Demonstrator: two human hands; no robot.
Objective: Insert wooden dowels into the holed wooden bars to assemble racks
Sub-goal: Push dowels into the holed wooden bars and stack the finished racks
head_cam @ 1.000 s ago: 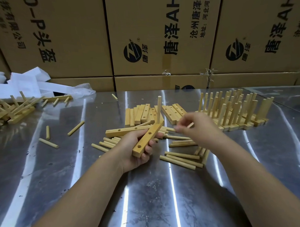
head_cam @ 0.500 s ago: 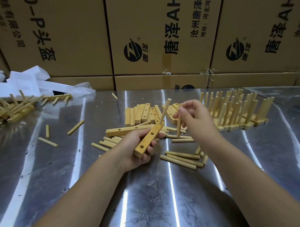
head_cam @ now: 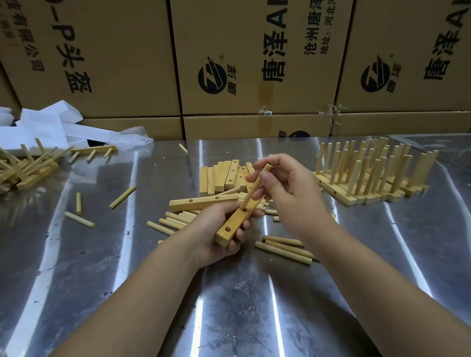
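The holed wooden bar point(head_cam: 232, 225) is in the left hand point(head_cam: 217, 232), just above the table point(head_cam: 125, 262). That grip is clamped round it. The right hand point(head_cam: 285, 187) pinches a dowel point(head_cam: 252, 189) with its tip at the middle hole. This looks like the pushing-in step. Next, the dowel needs a straight, firm push down. The near hole point(head_cam: 227, 228) is empty.

Dim overhead light; bright glare streaks on steel table point(head_cam: 72, 264); sharp centre, wide-angle bending at edges.
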